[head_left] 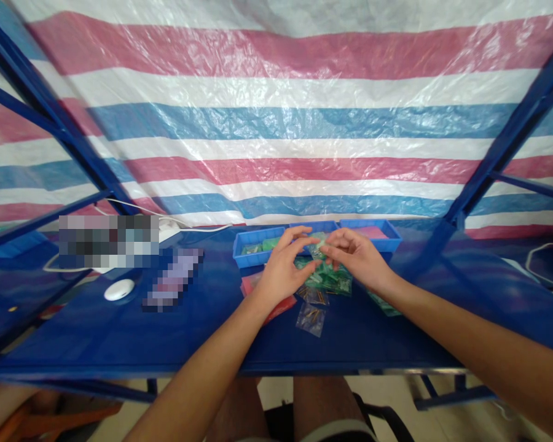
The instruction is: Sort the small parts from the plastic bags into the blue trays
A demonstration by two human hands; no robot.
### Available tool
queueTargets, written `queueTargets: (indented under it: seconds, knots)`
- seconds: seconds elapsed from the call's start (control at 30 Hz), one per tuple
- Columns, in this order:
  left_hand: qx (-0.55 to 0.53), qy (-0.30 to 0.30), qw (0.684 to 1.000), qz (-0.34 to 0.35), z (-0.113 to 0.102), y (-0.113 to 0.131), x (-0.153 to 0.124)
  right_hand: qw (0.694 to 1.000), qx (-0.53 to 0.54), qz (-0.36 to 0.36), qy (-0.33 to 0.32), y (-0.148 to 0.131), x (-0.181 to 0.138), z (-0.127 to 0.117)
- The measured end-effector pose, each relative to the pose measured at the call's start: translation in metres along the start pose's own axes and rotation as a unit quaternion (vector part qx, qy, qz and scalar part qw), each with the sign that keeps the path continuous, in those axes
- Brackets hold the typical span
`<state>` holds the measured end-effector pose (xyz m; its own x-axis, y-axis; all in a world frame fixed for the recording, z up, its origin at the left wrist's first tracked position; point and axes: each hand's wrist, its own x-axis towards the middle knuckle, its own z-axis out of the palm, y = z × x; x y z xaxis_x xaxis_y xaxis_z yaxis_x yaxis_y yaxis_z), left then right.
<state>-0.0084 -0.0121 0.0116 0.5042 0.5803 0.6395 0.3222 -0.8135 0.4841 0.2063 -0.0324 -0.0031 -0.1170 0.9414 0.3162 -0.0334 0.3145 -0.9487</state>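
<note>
My left hand (283,267) and my right hand (357,255) meet over the middle of the blue table (120,334). Both pinch a small clear plastic bag (317,245) held between their fingertips. Just under the hands lies a pile of small green packets (329,279). Two little clear bags with brown parts (311,318) lie on the table nearer to me. A red packet (276,307) shows partly under my left wrist.
Three shallow blue trays (253,238) stand in a row behind the hands, one with green pieces, one with a pink sheet. A white mouse (118,289) and white cables lie to the left. Blue frame bars rise on both sides before a striped tarp.
</note>
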Motion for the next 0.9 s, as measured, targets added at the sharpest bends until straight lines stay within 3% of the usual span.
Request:
queueTargets:
  seconds: [0.17,0.5,0.7,0.9]
  knots:
    - [0.000,0.012,1.000,0.003,-0.0011,-0.0043,0.0011,0.999,-0.026,0.018,-0.010,-0.0082,-0.0025,0.0036]
    - [0.039,0.001,0.997,-0.060,0.0010,0.0025,0.0000,0.995,-0.091,-0.003,-0.036,-0.0009,-0.0054,0.0014]
    - [0.022,-0.013,0.997,-0.073,-0.0013,0.0026,0.0008,0.986,-0.152,-0.067,-0.008,-0.0036,-0.0070,0.0024]
    - [0.002,0.030,0.997,-0.068,0.0013,0.0019,-0.0003,0.998,-0.062,-0.019,0.005,0.0010,-0.0039,0.0033]
